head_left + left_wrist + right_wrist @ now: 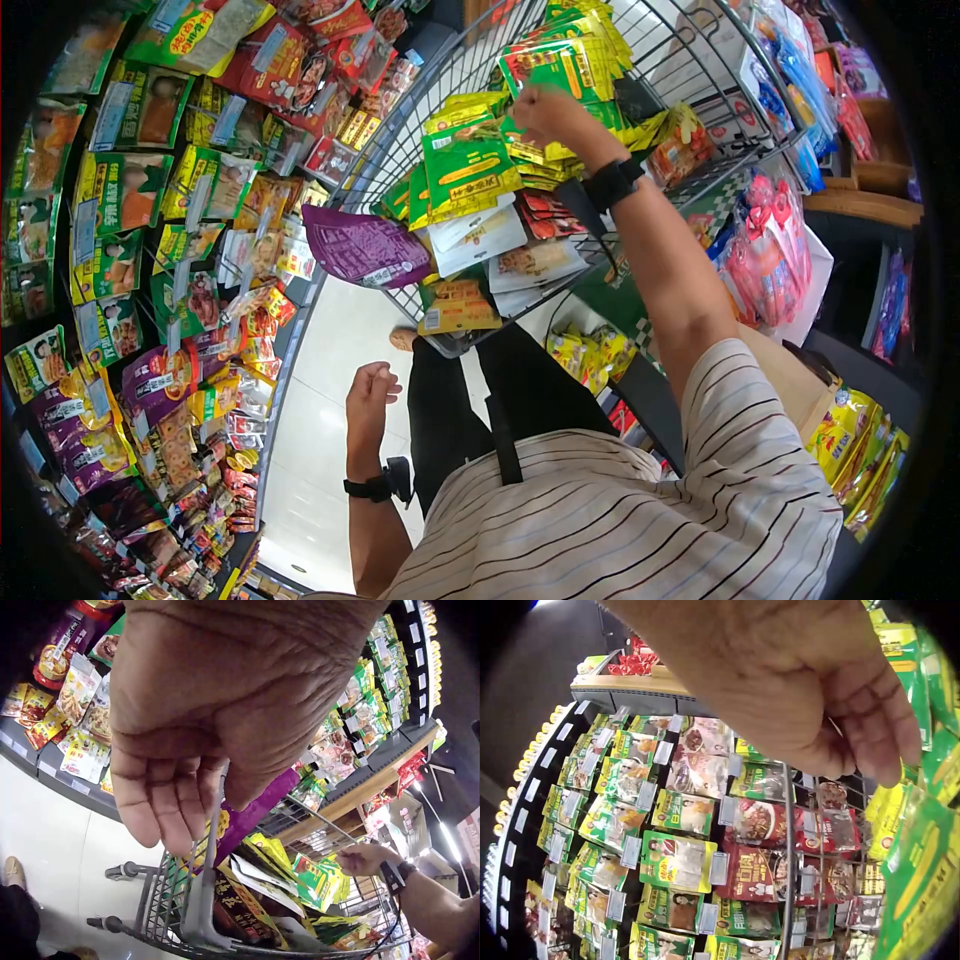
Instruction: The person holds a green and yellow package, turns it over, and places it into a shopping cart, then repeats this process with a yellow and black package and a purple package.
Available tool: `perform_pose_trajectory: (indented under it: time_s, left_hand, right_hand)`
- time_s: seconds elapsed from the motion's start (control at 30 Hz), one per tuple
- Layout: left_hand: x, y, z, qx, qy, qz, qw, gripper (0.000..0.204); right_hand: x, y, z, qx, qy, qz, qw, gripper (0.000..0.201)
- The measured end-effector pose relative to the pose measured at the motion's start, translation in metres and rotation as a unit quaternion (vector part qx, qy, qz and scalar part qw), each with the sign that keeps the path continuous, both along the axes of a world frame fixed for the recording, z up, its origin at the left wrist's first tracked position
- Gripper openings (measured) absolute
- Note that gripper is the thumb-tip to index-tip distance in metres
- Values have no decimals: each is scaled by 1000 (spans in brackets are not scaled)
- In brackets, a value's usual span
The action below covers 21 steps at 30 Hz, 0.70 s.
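My right hand (545,118) is over the shopping cart, its fingers loosely bent beside green-and-yellow snack packets (468,165). In the right wrist view, its fingertips come right up to the packets (922,877) at the right edge, with nothing seen between them. My left hand (372,388) hangs in front of my legs, below the cart's near end, with loosely curled fingers and nothing in it. A large purple packet (365,248) leans out over the cart's left side. White packets (478,236) and a brown-yellow packet (458,305) lie at the near end.
The wire cart (400,110) stands ahead on a pale tiled floor (330,350). Hanging food packets (130,190) fill the shelf on the left. To the right are pink bags (770,250) and yellow packets (855,440) on display.
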<state>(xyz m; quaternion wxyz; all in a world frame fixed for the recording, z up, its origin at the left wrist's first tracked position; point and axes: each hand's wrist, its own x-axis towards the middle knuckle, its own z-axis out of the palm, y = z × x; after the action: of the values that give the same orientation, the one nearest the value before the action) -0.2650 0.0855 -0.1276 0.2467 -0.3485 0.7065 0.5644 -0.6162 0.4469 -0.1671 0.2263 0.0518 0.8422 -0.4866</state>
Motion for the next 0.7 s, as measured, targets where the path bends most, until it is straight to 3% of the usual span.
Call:
perform_pose_trajectory:
  time_s: [0.17, 0.33, 0.47, 0.7]
  left_hand:
    - [2, -2, -3, -2, -3, 2, 1000, 29]
    - [1, -1, -8, -9, -27, 5, 1000, 29]
    - [-8, 1, -3, -23, -48, 19, 998, 30]
    - [3, -4, -9, -23, -68, 32, 997, 30]
  right_hand:
    - [-54, -8, 1, 32, -4, 34, 999, 18]
    - [-62, -30, -59, 225, 137, 172, 949, 24]
    - [-70, -35, -111, 270, 189, 162, 930, 27]
    - [-85, -30, -130, 374, 150, 200, 893, 29]
